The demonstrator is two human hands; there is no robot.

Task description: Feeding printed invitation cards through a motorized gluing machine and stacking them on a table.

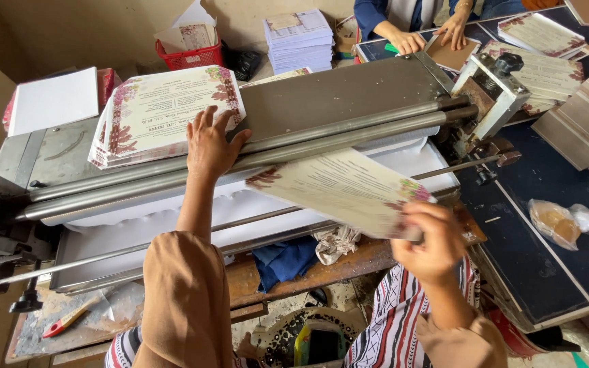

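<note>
Steel roller bench (335, 88), left hand (210, 144) flat (fingers spread) on card stack (161, 112), right hand (431, 242) fingers clamped on printed sheet (339, 187).

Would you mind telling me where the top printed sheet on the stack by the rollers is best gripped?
Probably at its near right corner. The left hand already rests on the stack of printed sheets at that near edge, beside the rollers. The sheets lie flat and fanned, so the near edge is exposed; come from the roller side and pinch or slide the top one off. The right hand holds another printed sheet.
</note>
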